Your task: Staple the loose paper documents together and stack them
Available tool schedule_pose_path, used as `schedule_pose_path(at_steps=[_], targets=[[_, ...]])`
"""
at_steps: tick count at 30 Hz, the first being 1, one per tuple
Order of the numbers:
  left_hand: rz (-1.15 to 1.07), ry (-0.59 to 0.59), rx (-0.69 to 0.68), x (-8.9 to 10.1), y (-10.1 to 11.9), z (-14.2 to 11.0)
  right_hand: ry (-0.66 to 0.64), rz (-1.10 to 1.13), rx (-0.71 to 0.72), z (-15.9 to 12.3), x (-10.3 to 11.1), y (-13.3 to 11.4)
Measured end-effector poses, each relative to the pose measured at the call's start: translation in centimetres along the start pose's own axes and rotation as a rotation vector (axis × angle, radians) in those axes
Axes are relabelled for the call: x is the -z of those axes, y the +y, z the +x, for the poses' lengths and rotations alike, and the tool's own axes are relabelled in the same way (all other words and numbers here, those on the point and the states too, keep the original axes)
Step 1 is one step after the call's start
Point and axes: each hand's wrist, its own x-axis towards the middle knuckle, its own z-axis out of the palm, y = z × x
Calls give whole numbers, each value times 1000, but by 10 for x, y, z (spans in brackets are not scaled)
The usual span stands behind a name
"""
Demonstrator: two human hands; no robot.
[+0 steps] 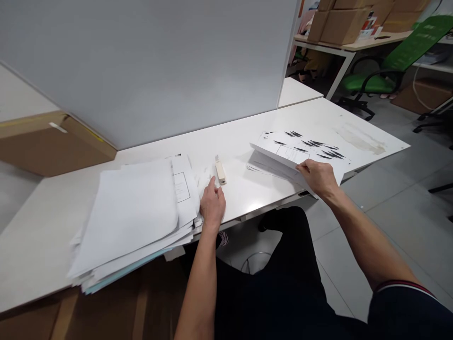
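Note:
My right hand (318, 177) pinches the near edge of a white paper sheet (272, 150) with black ink-like streaks and a small printed box on it. The sheet is raised at its left side, above other papers (269, 168) on the desk. My left hand (213, 204) rests at the desk's front edge with its index finger stretched out and nothing in it. Just beyond that fingertip lies a small cream-coloured hand tool (220, 172) with a narrow tip; its exact kind is unclear. To the left of this hand sits a thick stack of papers (138, 212).
A grey partition (177, 61) stands along the back of the white desk (237, 193). One cardboard box (53, 144) is at the left. Behind on the right are a green chair (399, 56) and another table (354, 46) with boxes. A brownish stain (364, 140) marks the desk's right end.

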Motion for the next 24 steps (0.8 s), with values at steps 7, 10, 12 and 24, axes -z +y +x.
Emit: schedule_pose_path(at_steps=[7, 10, 12, 24], targets=[[-258, 151, -52, -1, 6, -14, 112, 29, 45, -17, 18, -17], [-657, -27, 119, 0, 23, -33, 138, 29, 112, -40, 21, -36], [-1004, -287, 239, -1, 36, -45, 125, 27, 187, -60, 14, -51], [-1346, -213, 518, -11, 35, -55, -115, 169, 454, -113, -35, -101]])
